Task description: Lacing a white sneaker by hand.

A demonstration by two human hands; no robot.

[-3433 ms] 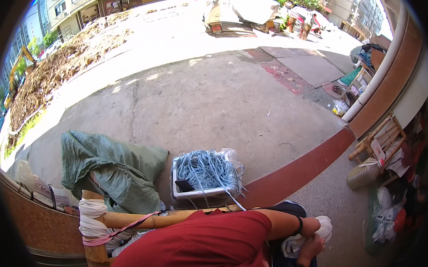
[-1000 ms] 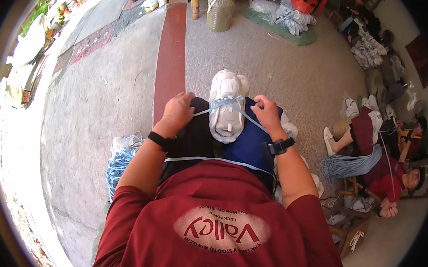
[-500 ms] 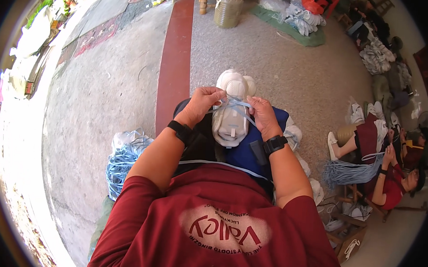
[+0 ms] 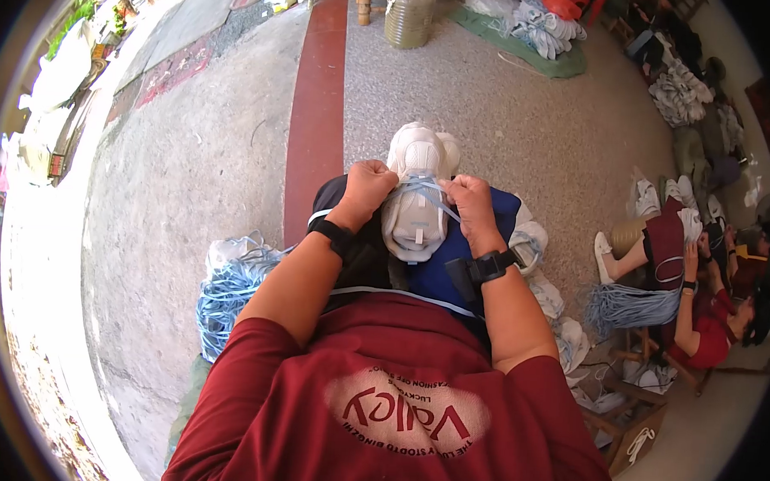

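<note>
A white shoe (image 4: 415, 220) rests across my lap, its toe pointing away from me. Light blue lace (image 4: 422, 189) crosses over its upper in several strands. At the shoe's left side, my left hand (image 4: 368, 188) is closed on the lace, knuckles up. My right hand (image 4: 473, 201) pinches the lace at the right side, with a strand running down beside its fingers. Behind the toe, another white shoe (image 4: 450, 151) shows in part. Both wrists wear black bands.
A bundle of light blue laces (image 4: 228, 298) lies to my left. White shoes (image 4: 529, 240) are piled by my right leg. Further right, a person (image 4: 708, 323) in dark red sits near more laces (image 4: 621, 309). A plastic jug (image 4: 409, 18) and a green cloth (image 4: 547, 63) bearing white items are ahead.
My left hand has turned and closed into a tighter fist, slightly lower and left. My right hand has drawn in a little. The lace lies closer to the shoe.
</note>
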